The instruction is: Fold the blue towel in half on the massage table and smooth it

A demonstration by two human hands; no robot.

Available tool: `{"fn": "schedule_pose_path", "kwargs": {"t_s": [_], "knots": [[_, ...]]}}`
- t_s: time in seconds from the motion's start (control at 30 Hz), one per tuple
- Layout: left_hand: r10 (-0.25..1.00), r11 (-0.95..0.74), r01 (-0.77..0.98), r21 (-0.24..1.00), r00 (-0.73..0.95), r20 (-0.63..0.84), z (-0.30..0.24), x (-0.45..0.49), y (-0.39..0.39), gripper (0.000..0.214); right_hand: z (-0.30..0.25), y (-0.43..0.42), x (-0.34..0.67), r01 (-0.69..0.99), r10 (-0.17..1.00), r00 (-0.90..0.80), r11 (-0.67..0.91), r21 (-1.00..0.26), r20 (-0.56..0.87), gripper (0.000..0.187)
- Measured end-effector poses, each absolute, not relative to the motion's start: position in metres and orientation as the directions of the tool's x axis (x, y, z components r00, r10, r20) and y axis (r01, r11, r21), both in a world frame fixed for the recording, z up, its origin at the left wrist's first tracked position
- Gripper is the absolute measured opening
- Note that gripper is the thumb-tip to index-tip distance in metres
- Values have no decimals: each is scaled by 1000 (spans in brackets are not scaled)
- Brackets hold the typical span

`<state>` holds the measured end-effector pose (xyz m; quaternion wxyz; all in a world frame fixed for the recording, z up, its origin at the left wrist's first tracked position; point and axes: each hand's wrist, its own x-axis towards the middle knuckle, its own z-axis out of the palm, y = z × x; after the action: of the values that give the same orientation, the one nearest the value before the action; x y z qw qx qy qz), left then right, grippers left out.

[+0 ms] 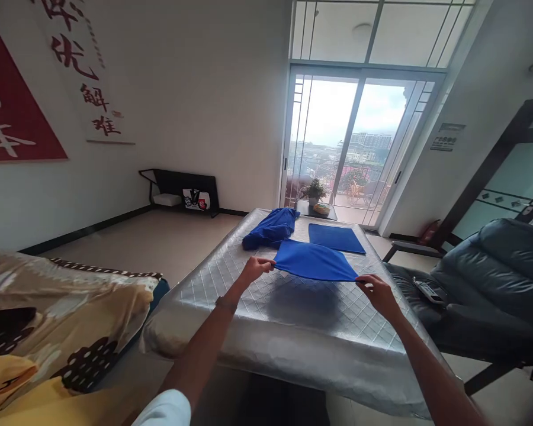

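Observation:
A blue cloth [315, 259] is stretched between my two hands, its near edge lifted over the table. My left hand [258, 269] pinches its near left corner. At the near right corner, my right hand [375, 290] grips it between thumb and fingers. Just beyond lies a flat, rectangular blue cloth [336, 236], smooth on the table. To the left of that is a crumpled heap of blue fabric [273, 228]. All of this is on a table with a silver quilted cover [231, 284], where the held cloth casts a shadow.
A dark leather armchair [493, 278] stands close on the right with a handset-like object [429, 291] on its seat. At left is a patterned blanket [93, 307]. Behind the table, a small stand [304, 210] bears a potted plant [314, 189] before sliding glass doors [355, 142].

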<state>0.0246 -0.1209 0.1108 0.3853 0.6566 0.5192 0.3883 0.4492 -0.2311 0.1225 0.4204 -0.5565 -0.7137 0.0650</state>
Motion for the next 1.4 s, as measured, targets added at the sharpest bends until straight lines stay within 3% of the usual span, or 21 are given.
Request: {"fn": "schedule_pose_path", "kwargs": {"t_s": [0.1, 0.23, 0.87, 1.23, 1.4], "knots": [[994, -62, 530, 846, 108, 6, 60, 34, -139, 27, 57, -237, 443, 728, 927, -11, 265, -632, 376, 29], [998, -65, 626, 777, 59, 36, 37, 43, -152, 18, 20, -246, 441, 788, 947, 42, 165, -594, 319, 28], [988, -96, 776, 623, -1, 153, 23, 51, -190, 15, 21, -282, 435, 852, 956, 6, 149, -501, 294, 26], [981, -117, 853, 509, 19, 193, 24, 53, -200, 15, 32, -285, 433, 923, 965, -98, 180, -341, 244, 29], [976, -139, 893, 428, 50, 211, 26, 54, -204, 15, 36, -281, 429, 977, 961, -90, 136, -164, 262, 21]]}}
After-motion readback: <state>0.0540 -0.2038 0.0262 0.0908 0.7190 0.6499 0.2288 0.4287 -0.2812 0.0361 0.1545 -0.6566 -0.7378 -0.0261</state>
